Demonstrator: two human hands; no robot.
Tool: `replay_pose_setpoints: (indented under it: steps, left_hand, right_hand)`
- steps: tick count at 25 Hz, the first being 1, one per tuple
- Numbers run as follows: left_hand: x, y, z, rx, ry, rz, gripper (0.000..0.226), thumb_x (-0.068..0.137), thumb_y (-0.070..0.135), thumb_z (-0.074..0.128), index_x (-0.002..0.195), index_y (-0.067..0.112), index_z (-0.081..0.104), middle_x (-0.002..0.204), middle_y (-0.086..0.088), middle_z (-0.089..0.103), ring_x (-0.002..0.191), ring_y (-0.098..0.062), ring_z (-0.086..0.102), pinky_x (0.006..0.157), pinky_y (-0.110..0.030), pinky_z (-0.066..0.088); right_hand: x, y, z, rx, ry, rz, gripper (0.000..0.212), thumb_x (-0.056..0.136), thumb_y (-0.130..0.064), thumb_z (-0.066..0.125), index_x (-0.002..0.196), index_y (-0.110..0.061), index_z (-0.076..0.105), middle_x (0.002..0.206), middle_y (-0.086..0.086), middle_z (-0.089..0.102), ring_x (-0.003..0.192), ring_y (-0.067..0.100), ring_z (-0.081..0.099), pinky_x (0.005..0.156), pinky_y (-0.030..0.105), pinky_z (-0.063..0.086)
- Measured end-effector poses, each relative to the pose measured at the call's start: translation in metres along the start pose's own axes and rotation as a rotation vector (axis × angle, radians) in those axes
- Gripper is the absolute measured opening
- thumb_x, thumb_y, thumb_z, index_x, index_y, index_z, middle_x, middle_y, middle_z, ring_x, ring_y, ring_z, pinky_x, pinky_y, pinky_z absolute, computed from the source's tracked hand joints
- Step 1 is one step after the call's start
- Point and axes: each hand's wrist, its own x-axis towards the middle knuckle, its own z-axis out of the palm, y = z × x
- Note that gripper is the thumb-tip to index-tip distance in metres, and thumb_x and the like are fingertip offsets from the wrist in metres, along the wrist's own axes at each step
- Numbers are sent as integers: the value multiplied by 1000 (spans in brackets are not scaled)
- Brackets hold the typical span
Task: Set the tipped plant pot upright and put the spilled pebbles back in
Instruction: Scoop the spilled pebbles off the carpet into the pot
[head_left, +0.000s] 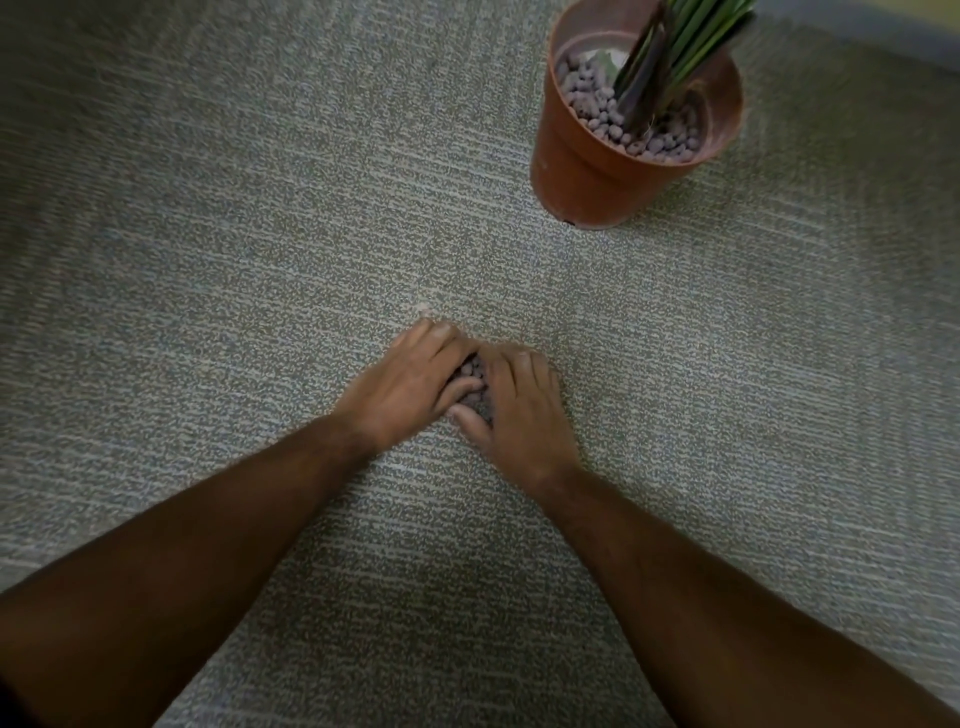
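A terracotta plant pot stands upright on the carpet at the upper right. It holds grey-brown pebbles and a plant with green stalks. In the middle of the view my left hand and my right hand are cupped together on the carpet. A small heap of spilled pebbles shows in the gap between them, pressed in from both sides. Most of that heap is hidden under my fingers.
Grey-green speckled carpet covers the whole floor. A small pale speck lies just beyond my left fingertips. A darker strip runs along the top right corner behind the pot.
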Motion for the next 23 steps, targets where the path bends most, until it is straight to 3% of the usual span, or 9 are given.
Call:
replay_pose_setpoints:
  steps: [5,13,18,23]
  left_hand:
    - [-1,3,-1,118,37,55,35,110,37,41,127,12,59,114,-6,60,101,-22,55,90,-42,50]
    - [-2,5,-2,91,141,51,28,110,33,41,111,16,63,97,-2,66,84,-19,63,74,-34,53]
    - [5,8,-2,11,205,-102,33,109,34,39,90,17,60,79,-1,62,67,-22,59,60,-38,51]
    - [12,10,0,-15,259,-184,42,106,41,40,79,17,62,69,-1,64,61,-25,60,57,-35,47]
  right_hand:
    - [6,2,-2,-47,22,-72,38,97,-40,56,114,-6,61,110,13,60,102,31,55,91,46,50]
    - [14,8,-8,-92,36,-161,36,99,-42,50,96,-8,63,91,10,63,81,28,62,67,40,54]
    - [22,12,-11,-76,38,-208,32,98,-37,55,96,-8,67,84,10,65,73,30,65,55,40,54]
    - [28,10,-13,-47,-27,-183,34,99,-32,45,103,-6,67,87,12,69,75,33,68,61,43,56]
